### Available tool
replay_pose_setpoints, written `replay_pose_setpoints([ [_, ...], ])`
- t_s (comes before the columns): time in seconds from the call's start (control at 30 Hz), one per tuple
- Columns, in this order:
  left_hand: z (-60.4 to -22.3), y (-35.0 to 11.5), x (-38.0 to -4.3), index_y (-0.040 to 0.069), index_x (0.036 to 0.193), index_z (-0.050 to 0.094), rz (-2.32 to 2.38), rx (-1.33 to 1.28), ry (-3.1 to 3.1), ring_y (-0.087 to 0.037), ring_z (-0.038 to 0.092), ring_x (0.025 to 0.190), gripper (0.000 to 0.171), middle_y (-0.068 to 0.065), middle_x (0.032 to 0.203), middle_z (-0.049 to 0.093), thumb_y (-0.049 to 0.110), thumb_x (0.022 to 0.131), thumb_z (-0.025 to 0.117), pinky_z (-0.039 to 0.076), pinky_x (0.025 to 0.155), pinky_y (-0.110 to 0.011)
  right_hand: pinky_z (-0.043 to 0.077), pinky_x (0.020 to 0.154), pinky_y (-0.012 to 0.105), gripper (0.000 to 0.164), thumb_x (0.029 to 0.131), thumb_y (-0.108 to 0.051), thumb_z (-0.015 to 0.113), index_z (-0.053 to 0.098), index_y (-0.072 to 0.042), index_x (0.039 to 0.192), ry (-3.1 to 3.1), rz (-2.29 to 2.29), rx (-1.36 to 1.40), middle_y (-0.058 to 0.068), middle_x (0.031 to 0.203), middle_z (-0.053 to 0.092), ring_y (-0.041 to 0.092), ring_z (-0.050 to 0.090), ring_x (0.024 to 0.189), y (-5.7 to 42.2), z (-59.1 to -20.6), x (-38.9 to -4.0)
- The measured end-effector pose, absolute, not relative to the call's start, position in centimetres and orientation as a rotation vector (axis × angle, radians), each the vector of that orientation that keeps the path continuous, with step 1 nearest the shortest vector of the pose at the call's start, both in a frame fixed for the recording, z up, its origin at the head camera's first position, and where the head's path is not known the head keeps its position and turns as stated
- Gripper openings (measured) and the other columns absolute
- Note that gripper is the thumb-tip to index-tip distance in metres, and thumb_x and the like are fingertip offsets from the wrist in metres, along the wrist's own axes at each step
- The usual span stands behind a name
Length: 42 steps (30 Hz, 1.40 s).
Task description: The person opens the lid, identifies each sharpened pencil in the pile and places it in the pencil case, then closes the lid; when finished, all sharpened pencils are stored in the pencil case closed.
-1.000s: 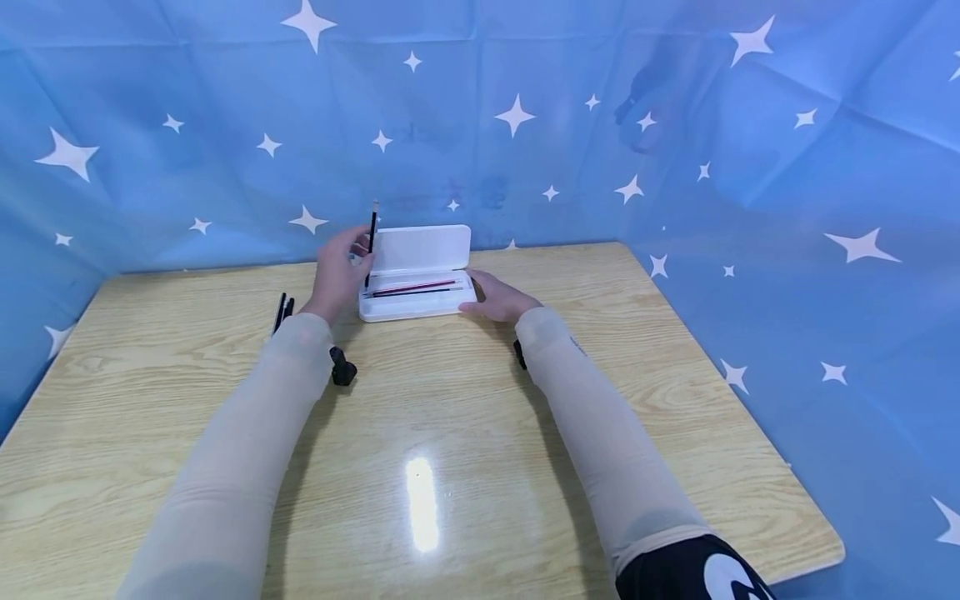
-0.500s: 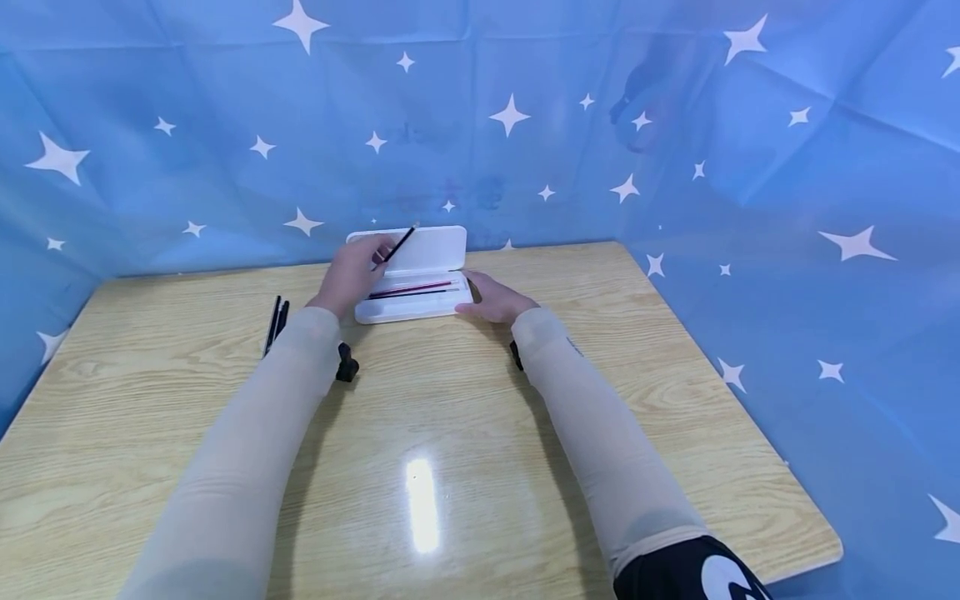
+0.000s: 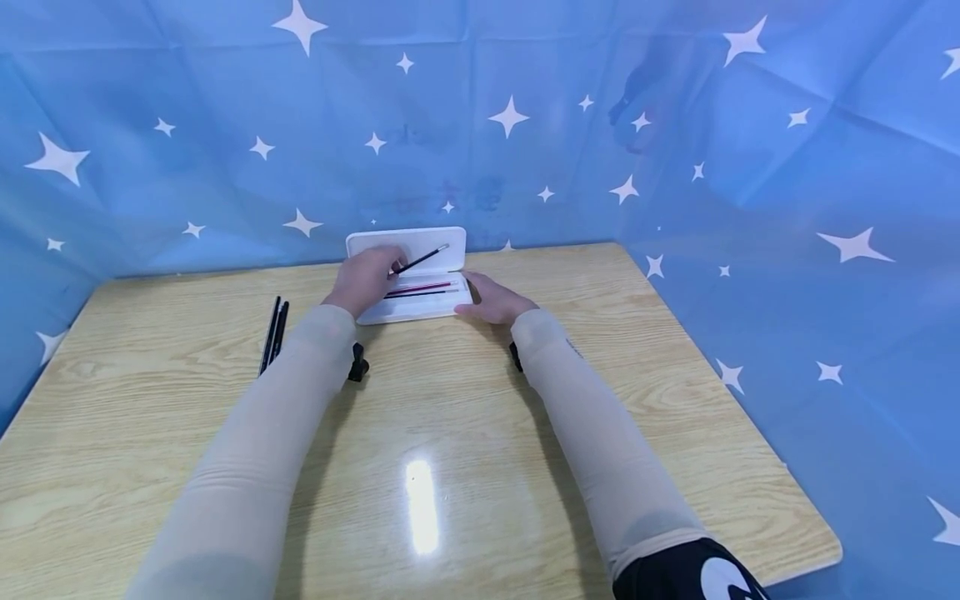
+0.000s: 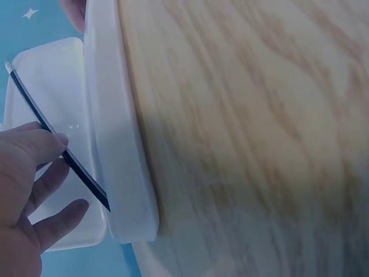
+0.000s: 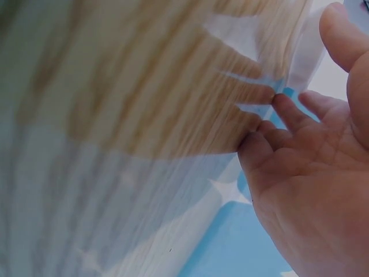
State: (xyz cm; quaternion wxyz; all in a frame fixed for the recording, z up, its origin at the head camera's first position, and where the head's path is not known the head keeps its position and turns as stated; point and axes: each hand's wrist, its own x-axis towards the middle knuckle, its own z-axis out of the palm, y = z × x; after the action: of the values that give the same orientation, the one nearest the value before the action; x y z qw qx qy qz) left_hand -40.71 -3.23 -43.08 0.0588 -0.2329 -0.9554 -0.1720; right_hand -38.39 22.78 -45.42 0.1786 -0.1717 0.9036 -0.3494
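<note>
A white pencil case lies at the table's back with its lid raised. Between thumb and fingers, my left hand pinches a black pencil with a pale end, slanted over the case. In the left wrist view the dark lower end of that pencil overlaps the case's near edge. Inside the case lie a red pencil and a thin black one, partly hidden by the left hand. My right hand grips the case's right end, thumb at the front corner and fingers behind.
Several black pens or pencils lie together on the wooden table, left of the left forearm. A blue curtain with white stars hangs right behind the table and along its right side.
The left hand has moved right over the case. Its pencil has gone from upright to a low slant, pale end swinging right. The right hand has stayed at the case's end.
</note>
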Motion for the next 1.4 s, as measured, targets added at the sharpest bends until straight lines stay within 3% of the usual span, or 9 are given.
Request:
replay_pose_setpoints([
  [0.23, -43.7, -3.5, -41.0, 0.009, 0.113, 0.071, -0.548, -0.716, -2.928, -0.024, 0.062, 0.102, 0.019, -0.007, 0.112, 0.070, 0.004, 0.094, 0.070, 0.052, 0.093, -0.045, 0.017, 0.124, 0.043, 0.072, 0.103, -0.026, 0.061, 0.022, -0.015, 0.162, 2.526, -1.030, -0.536, 0.006, 0.166, 0.024, 0.024, 0.018, 0.154, 22.8, -45.2, -38.3],
  [0.63, -43.2, -6.1, -40.4, 0.006, 0.120, 0.069, -0.641, -0.694, -2.795, -0.032, 0.057, 0.119, 0.023, -0.012, 0.127, 0.064, 0.007, 0.098, 0.065, 0.052, 0.095, -0.049, 0.016, 0.124, 0.045, 0.073, 0.103, -0.029, 0.062, 0.021, -0.017, 0.163, 2.539, -1.015, -0.501, 0.006, 0.166, 0.024, 0.024, 0.018, 0.154, 22.5, -44.8, -38.3],
  [0.87, -42.2, -7.8, -39.6, 0.005, 0.120, 0.067, -0.761, -0.569, -2.669, -0.033, 0.051, 0.117, 0.022, -0.015, 0.127, 0.057, 0.005, 0.100, 0.058, 0.049, 0.095, -0.048, 0.014, 0.125, 0.046, 0.074, 0.103, -0.029, 0.061, 0.019, -0.019, 0.163, 2.518, -1.025, -0.503, 0.005, 0.166, 0.023, 0.025, 0.017, 0.154, 22.7, -45.0, -38.3],
  [1.03, -41.7, -8.4, -39.5, 0.001, 0.132, 0.059, -0.869, -0.472, -2.567, -0.037, 0.049, 0.119, 0.032, -0.020, 0.132, 0.050, 0.003, 0.101, 0.052, 0.048, 0.099, -0.049, 0.016, 0.124, 0.047, 0.071, 0.104, -0.027, 0.060, 0.021, -0.018, 0.163, 2.496, -1.039, -0.550, 0.007, 0.165, 0.026, 0.026, 0.018, 0.153, 23.0, -45.0, -38.3],
  [1.2, -41.3, -8.2, -40.1, 0.002, 0.150, 0.044, -0.870, -0.452, -2.657, -0.043, 0.038, 0.137, 0.047, -0.022, 0.149, 0.044, 0.014, 0.105, 0.047, 0.034, 0.115, -0.054, 0.019, 0.123, 0.046, 0.070, 0.104, -0.028, 0.060, 0.023, -0.021, 0.162, 2.512, -1.021, -0.530, 0.003, 0.164, 0.029, 0.023, 0.021, 0.152, 23.1, -45.3, -38.5],
  [1.3, -41.4, -8.0, -40.4, -0.001, 0.151, 0.042, -0.873, -0.478, -2.724, -0.043, 0.034, 0.143, 0.049, -0.023, 0.152, 0.043, 0.019, 0.106, 0.046, 0.026, 0.120, -0.052, 0.018, 0.124, 0.046, 0.070, 0.104, -0.029, 0.059, 0.022, -0.021, 0.163, 2.517, -1.004, -0.516, 0.002, 0.164, 0.028, 0.022, 0.020, 0.153, 23.0, -45.6, -38.7],
  [1.4, -41.3, -8.0, -40.3, -0.004, 0.147, 0.046, -0.916, -0.483, -2.724, -0.041, 0.036, 0.142, 0.047, -0.025, 0.149, 0.045, 0.020, 0.106, 0.046, 0.026, 0.120, -0.051, 0.016, 0.124, 0.047, 0.070, 0.104, -0.027, 0.059, 0.021, -0.018, 0.163, 2.515, -1.006, -0.505, 0.006, 0.165, 0.027, 0.025, 0.019, 0.153, 22.7, -44.9, -38.1],
])
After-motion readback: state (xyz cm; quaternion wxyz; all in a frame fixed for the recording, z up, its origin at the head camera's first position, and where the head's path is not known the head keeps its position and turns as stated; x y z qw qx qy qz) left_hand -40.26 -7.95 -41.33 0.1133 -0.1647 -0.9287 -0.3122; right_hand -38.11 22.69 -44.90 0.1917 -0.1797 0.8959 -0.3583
